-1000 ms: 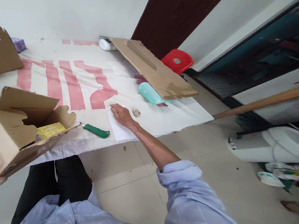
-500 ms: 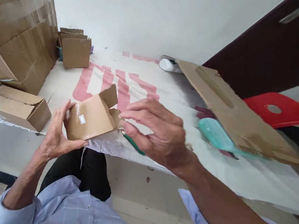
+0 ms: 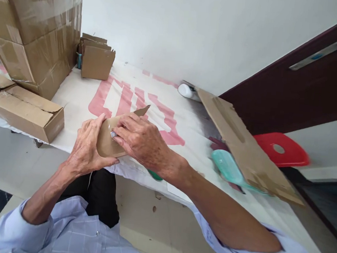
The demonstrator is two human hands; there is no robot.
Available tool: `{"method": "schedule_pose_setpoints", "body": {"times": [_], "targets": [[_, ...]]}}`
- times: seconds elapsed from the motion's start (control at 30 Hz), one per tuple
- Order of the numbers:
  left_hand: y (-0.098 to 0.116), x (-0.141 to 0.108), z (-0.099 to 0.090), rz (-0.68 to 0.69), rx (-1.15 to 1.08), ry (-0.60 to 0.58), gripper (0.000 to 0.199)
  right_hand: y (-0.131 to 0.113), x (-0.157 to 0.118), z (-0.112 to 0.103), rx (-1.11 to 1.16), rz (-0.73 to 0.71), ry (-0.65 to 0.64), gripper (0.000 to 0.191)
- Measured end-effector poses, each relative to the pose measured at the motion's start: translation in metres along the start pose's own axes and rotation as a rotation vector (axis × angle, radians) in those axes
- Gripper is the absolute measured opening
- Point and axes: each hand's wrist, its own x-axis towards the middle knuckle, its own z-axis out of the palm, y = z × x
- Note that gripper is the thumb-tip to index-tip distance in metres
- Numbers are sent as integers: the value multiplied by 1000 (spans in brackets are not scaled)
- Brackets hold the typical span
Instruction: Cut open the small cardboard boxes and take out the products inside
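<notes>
A small brown cardboard box (image 3: pixel 105 141) is tilted above the table's front edge, one flap (image 3: pixel 142 110) sticking up at its far side. My left hand (image 3: pixel 87 144) is closed around the box's left end, with the thumb along the near edge. On the box's face is a small white label (image 3: pixel 113 134). My right hand (image 3: pixel 141 142) lies over the box, its fingers curled and pinched at the label's edge. The hand covers much of the box's right part. Whether the label is lifting cannot be seen.
Large taped cartons (image 3: pixel 49 31) stand at the left, with a long cardboard box (image 3: pixel 29 111) before them. Upright cardboard pieces (image 3: pixel 97 62) stand behind. On the right are a cardboard sheet (image 3: pixel 239 137), a teal plastic item (image 3: pixel 227 164), a white bottle (image 3: pixel 185 90) and a red stool (image 3: pixel 282 148).
My right hand has moved left from the open flaps onto the labelled face of the box. My left hand still holds the box. The view has shifted somewhat.
</notes>
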Motion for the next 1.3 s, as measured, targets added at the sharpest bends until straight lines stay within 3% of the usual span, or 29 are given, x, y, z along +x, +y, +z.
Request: {"method": "schedule_pose_setpoints", "body": {"times": [0.47,0.9,1.3], "targets": [[9,-1,8,-37,38,19,138,-7,-7,1,-51,-29,43,30],[14,0,11,-47,60,3,136,-6,-6,8,-5,38,44,29],[19,-2,11,-43,49,-16,128,-3,-6,1,63,85,-44,26]]}}
